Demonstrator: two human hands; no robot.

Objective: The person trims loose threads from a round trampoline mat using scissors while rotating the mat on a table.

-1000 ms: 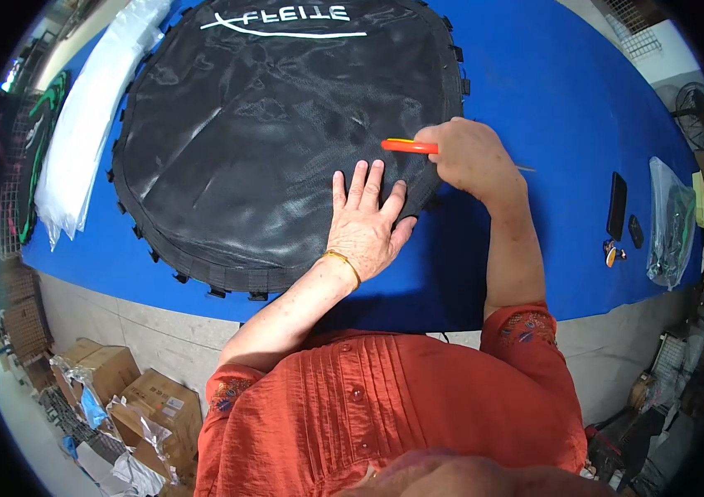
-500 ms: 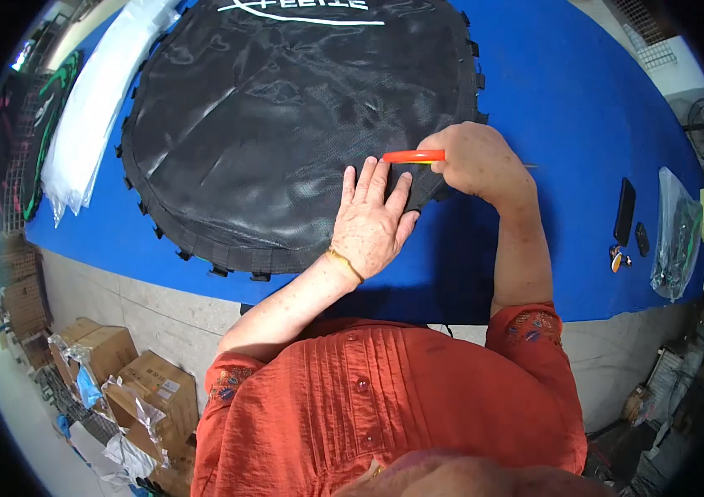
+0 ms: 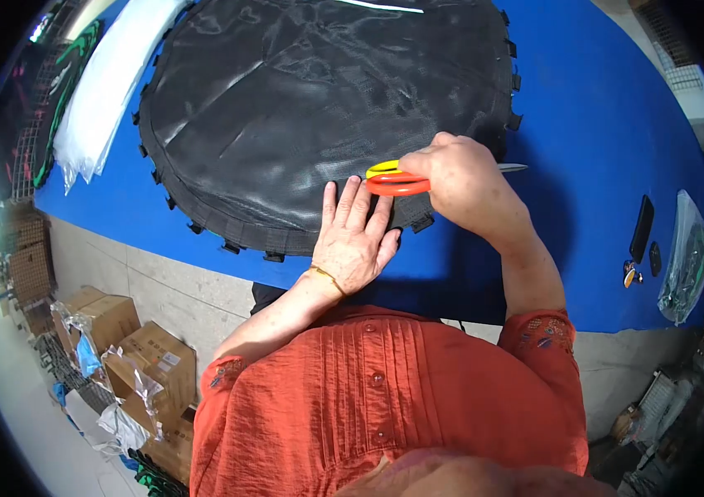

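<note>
A round black mesh mat point(image 3: 285, 141) with tabs all around its edge lies on the blue table point(image 3: 609, 166). My left hand point(image 3: 350, 240) rests flat on the mat's near edge, fingers stretched out and slightly apart. My right hand point(image 3: 468, 178) is closed around a pair of scissors point(image 3: 399, 187) with red and yellow handles. Their pointed metal blade sticks out to the right, past the hand. The handle loops reach left, just above the left fingertips. The right hand hides part of the mat's right edge.
Clear plastic sheeting point(image 3: 103, 91) lies along the table's left side. At the right are a black phone-like object point(image 3: 641, 229), small keys point(image 3: 632, 273) and a plastic bag with dark contents point(image 3: 687, 257). Cardboard boxes point(image 3: 153, 364) stand on the floor at lower left.
The scissors have turned, so both handle loops and more of the blade now show. The mat sits slightly further right in view, and my left hand appears lower and a little further left.
</note>
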